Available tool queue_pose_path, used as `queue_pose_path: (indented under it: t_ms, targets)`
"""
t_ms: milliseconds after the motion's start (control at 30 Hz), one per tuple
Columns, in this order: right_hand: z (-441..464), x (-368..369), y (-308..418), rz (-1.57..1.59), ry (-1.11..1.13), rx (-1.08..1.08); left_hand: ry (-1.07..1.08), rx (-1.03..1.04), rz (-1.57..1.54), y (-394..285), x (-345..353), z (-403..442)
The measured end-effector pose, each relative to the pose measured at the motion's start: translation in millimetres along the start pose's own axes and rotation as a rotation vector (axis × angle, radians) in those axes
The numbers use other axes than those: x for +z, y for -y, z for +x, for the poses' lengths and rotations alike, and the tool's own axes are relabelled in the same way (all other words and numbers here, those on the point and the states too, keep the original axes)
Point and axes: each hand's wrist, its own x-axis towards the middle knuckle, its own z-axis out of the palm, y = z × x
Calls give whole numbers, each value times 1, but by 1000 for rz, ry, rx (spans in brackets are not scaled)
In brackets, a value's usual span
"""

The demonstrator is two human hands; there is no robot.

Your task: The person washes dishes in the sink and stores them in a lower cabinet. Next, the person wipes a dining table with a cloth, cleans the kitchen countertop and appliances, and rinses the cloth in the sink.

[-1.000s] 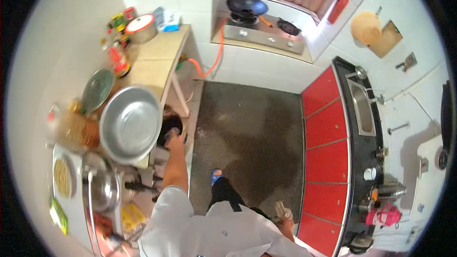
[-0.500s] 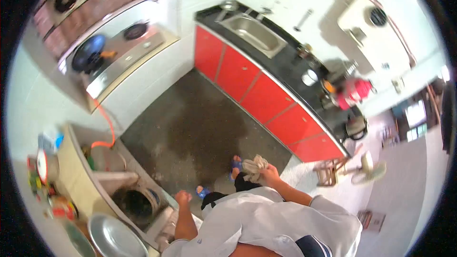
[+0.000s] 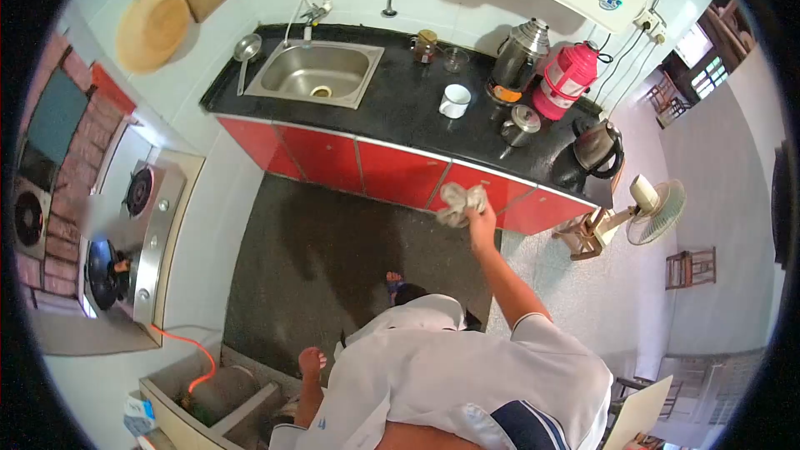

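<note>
I log right hand [image 3: 479, 222] gripping crumpled cloth [image 3: 459, 203], near side of white mug [image 3: 454, 102]; left hand [image 3: 312, 360] farther off, grip unclear

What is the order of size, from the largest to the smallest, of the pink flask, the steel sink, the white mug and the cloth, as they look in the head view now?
1. Steel sink
2. Pink flask
3. Cloth, crumpled in the right hand
4. White mug
</note>
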Motion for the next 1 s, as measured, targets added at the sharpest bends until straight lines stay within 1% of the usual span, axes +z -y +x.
queue_pose_path:
  t_ms: [33, 67, 100, 133, 167, 200, 233, 267, 300, 333, 367, 433, 467, 500, 567, 600, 733, 800, 867, 933, 1000]
  targets:
    - [28, -5, 0, -70, -54, -3, -2, -1, 91, -20, 10, 1]
    - [57, -11, -8, -38, -59, -48, -7, -9, 183, -34, 16, -2]
    - [83, -16, -10, -137, -56, -147, -12, -23, 197, -15, 10, 21]
    - [107, -19, -12, -218, -98, -141, 80, 268, 317, 3, 9, 45]
    - [127, -17, -11, -245, -160, -117, 126, 414, 375, 17, 14, 63]
    - [149, -17, -20, -291, -180, -186, 164, 564, 427, 28, 19, 79]
    - [171, -17, -37, -333, -197, -255, 123, 506, 622, 32, 28, 85]
    - [188, -18, -49, -323, -183, -249, 78, 438, 814, 34, 32, 89]
    - [203, -19, -59, -696, -150, -272, 60, 430, 815, 27, 36, 86]
    - [213, -13, -70, -1071, -112, -293, 129, 430, 579, 18, 40, 84]
    - [218, -4, -84, -1068, -103, -288, 199, 427, 343, 9, 42, 82]
    - [219, 15, -106, -1245, -190, -537, 203, 408, 396, 8, 36, 102]
    - [217, 31, -109, -1253, -244, -515, 211, 396, 447, 8, 31, 119]
    - [213, 50, -104, -1249, -239, -510, 220, 379, 501, 6, 24, 131]
    - [199, 88, -88, -1247, -153, -511, 204, 346, 580, -11, 16, 138]
    - [198, 108, -94, -1210, -180, -552, 201, 331, 598, -23, 16, 145]
    - [191, 162, -103, -1222, -240, -565, 217, 309, 636, -83, 9, 194]
    - [194, 170, -108, -1281, -320, -430, 251, 330, 654, -130, 5, 234]
    - [194, 177, -107, -1271, -370, -379, 291, 352, 678, -188, 1, 274]
    - [189, 192, -104, -1271, -412, -329, 304, 328, 684, -265, 5, 296]
    - [184, 229, -104, -1398, -265, -254, 299, 247, 649, -362, 21, 288]
